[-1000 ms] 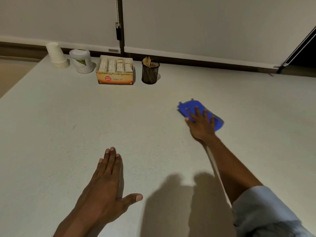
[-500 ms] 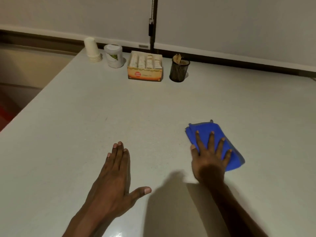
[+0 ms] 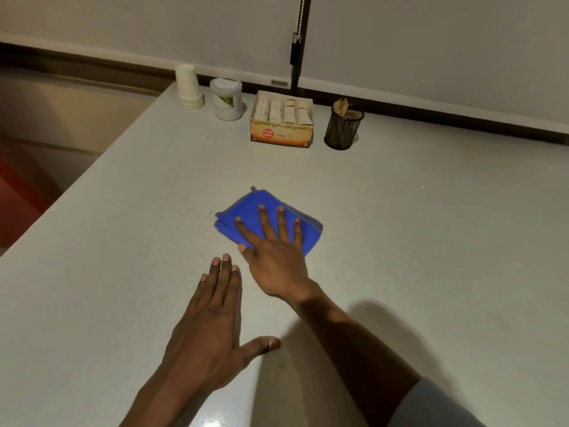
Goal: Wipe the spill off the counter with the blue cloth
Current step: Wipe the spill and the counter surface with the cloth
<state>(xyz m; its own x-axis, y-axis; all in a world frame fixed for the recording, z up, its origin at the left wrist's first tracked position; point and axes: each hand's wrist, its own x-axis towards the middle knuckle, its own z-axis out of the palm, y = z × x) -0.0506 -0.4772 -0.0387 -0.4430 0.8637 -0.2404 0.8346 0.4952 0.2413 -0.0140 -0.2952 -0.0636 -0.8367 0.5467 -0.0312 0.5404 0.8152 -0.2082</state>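
**Cloth under the right palm**

Cloth (image 3: 246, 218) (blue, folded) is lying mid-counter (image 3: 431, 241). Right hand (image 3: 277, 257) is pressing flat on it, fingers spread. Left hand (image 3: 212, 328) is resting open-palmed at the cloth's 7 o'clock. A box (image 3: 281, 131) is sitting at 12 o'clock.

The right hand (image 3: 277, 257) lies flat, fingers spread, on the folded blue cloth (image 3: 246, 215) on the pale tabletop (image 3: 431, 241). The left hand (image 3: 212, 328) rests palm-down just beside it. A cup stack (image 3: 188, 87), tub (image 3: 227, 98), tea box (image 3: 281, 121) and mesh holder (image 3: 343, 127) line the far edge.
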